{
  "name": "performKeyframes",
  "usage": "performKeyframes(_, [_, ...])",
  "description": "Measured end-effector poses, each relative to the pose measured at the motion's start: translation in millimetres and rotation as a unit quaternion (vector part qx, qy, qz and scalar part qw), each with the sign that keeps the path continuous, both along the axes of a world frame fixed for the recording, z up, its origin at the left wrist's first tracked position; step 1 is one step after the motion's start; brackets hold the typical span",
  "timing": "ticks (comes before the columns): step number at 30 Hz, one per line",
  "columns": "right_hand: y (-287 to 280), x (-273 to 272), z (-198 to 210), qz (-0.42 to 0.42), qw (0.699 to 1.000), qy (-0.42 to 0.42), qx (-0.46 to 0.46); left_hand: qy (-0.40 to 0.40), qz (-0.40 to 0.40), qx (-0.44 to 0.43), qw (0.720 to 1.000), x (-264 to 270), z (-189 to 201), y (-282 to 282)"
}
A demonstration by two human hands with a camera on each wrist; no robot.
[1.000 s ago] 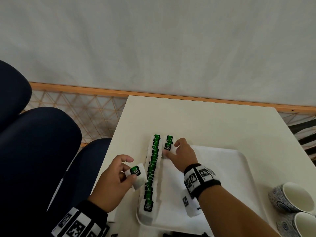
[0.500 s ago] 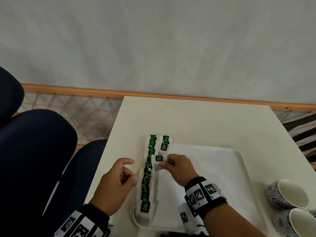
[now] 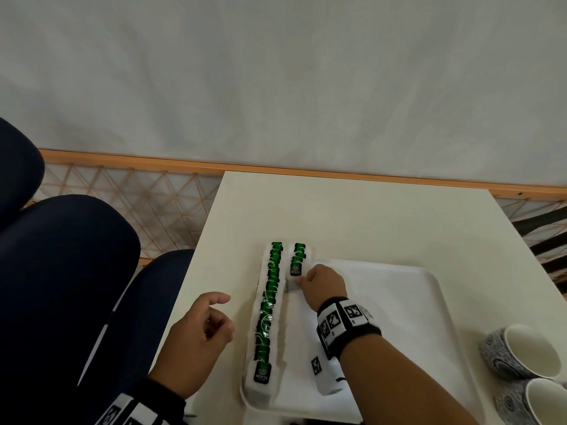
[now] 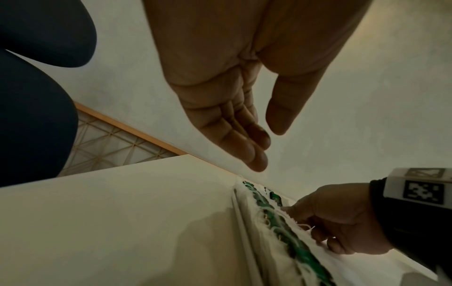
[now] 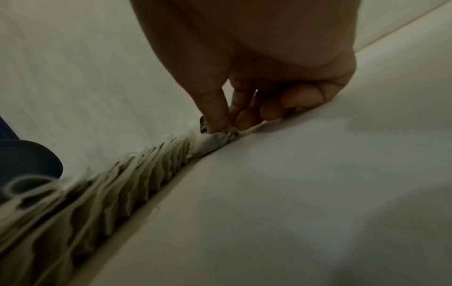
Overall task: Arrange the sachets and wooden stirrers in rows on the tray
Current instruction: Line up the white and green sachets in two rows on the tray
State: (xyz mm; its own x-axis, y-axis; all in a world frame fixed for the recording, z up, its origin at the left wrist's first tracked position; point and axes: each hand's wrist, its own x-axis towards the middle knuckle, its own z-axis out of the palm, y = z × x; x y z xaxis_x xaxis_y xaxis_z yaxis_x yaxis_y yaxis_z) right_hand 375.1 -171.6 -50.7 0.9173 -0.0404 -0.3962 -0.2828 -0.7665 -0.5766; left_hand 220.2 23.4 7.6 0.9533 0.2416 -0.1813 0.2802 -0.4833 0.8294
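Head view: white tray [image 3: 399, 302] sits at 5 o'clock on the surface [image 3: 352, 210]. A full sachet row [image 3: 267, 305] lines its left rim; a short second row [image 3: 297, 260] is begun beside it, likely to keep columns parallel.

Left wrist view: left hand [image 4: 234, 100] is released, nothing held.

Right wrist view: a sachet [image 5: 217, 138] is pinched in the right hand [image 5: 254, 92] grip, set down at the second row's near end.

- My right hand [image 3: 322, 285] covers the sachet [image 5: 217, 138] under my fingertips; its label unreadable.
- Cups [image 3: 521, 352] cut by the edge.
- Near row [image 5: 73, 197] blurred in the right wrist view.
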Motion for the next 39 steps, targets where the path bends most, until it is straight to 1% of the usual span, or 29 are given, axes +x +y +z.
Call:
performKeyframes(4, [-2, -5, 4, -0.039, 0.998, 0.001, 0.048, 0.003, -0.002, 0.000, 1.000, -1, -2, 1])
performKeyframes(14, [-2, -9, 2, 0.008, 1.000, -0.012, 0.017, 0.006, -0.012, 0.016, 1.000, -4, -6, 3])
performKeyframes(18, [-5, -14, 5, 0.021, 0.999, -0.030, 0.031, 0.014, -0.017, 0.031, 0.999, -10, -5, 8])
performKeyframes(21, [-7, -28, 10, 0.049, 0.996, -0.063, 0.030, 0.014, -0.030, 0.044, 0.998, -17, 0, 7])
performKeyframes(23, [-6, -44, 22, 0.107, 0.990, -0.092, 0.028, 0.021, -0.043, 0.047, 0.998, -22, 3, 4])
performKeyframes(25, [-4, -67, 39, 0.196, 0.975, -0.098, 0.031, 0.042, -0.060, 0.054, 0.996, -29, 2, 2])
performKeyframes(27, [-2, -94, 54, 0.298, 0.951, -0.073, 0.029, 0.070, -0.090, 0.080, 0.990, -41, -2, 2])
performKeyframes(29, [0, -123, 61, 0.398, 0.916, -0.050, 0.010, 0.105, -0.128, 0.113, 0.980, -58, -7, 4])
performKeyframes(31, [0, -149, 62, 0.472, 0.881, -0.019, -0.013, 0.139, -0.163, 0.138, 0.967, -76, -11, 6])
performKeyframes(33, [0, -170, 58, 0.516, 0.855, 0.011, -0.045, 0.169, -0.182, 0.159, 0.955, -94, -12, 9])
performKeyframes(34, [0, -178, 55, 0.526, 0.848, 0.020, -0.053, 0.181, -0.191, 0.171, 0.949, -103, -12, 10])
performKeyframes(37, [4, -197, 47, 0.532, 0.843, 0.027, -0.079, 0.214, -0.203, 0.212, 0.932, -127, -9, 11])
performKeyframes(39, [8, -206, 44, 0.554, 0.823, 0.025, -0.122, 0.232, -0.196, 0.233, 0.924, -143, -7, 11])
